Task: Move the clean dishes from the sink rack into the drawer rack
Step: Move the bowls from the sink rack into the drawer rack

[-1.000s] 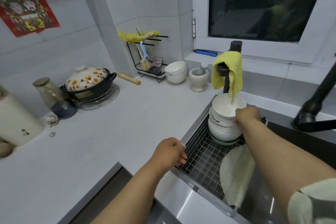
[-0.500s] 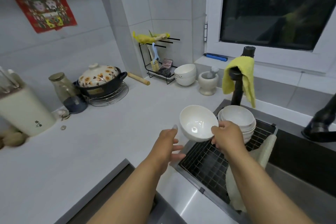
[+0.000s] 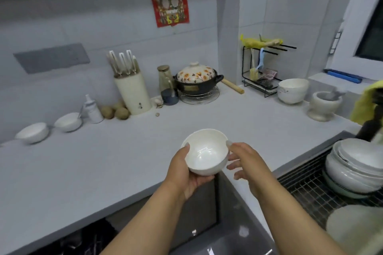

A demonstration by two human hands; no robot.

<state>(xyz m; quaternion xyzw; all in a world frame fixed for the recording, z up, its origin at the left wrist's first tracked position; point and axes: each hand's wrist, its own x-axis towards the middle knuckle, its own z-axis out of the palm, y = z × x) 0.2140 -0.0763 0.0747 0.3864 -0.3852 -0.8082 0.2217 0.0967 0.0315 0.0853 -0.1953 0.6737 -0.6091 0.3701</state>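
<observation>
Bowl: a white bowl [image 3: 204,152] sits upright at the centre of the frame, above the counter's [image 3: 103,161] front edge.
Left hand: the left hand [image 3: 184,174] cups the bowl from below, thumb on its left rim.
Right hand: the right hand [image 3: 246,163] is beside the bowl's right rim, fingers loosely spread; whether the thumb touches it, I cannot tell.
Sink rack: at the right edge, the wire rack [image 3: 306,190] carries stacked white dishes [image 3: 356,170].
Back of the counter: a floral-lidded pot [image 3: 198,80] and a knife block [image 3: 132,93].

counter [image 3: 207,118] | knife block [image 3: 132,93], two bowls [image 3: 33,132] [image 3: 68,121], potatoes [image 3: 116,111], bottle [image 3: 92,109], mortar [image 3: 323,104], trivet [image 3: 200,95], rolling pin [image 3: 232,86]
</observation>
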